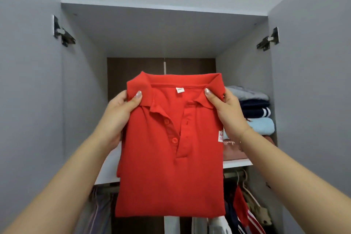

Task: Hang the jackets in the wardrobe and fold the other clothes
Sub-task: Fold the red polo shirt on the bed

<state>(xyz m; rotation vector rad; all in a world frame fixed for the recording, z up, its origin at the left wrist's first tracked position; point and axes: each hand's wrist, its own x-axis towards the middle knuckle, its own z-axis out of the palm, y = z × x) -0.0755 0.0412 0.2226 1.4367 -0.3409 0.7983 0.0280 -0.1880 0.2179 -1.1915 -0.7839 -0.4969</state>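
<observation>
Fingers (138, 94) of both my hands are pinching the folded red polo (171, 157); I am judging only shelving (237, 163) is remaining.

A white wardrobe shelf (237, 163) crosses the middle of the frame. At its right end sits a stack of folded clothes (254, 112): grey on top, navy, light blue, pinkish-brown lowest.

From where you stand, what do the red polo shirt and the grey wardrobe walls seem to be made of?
The folded red polo shirt looks like matte knitted cotton or a cotton blend: fine grain, soft creases, ribbed collar, glossy plastic-looking buttons. The grey wardrobe walls look like smooth, matte laminated board, flat with crisp edges; the core is hidden.
</observation>
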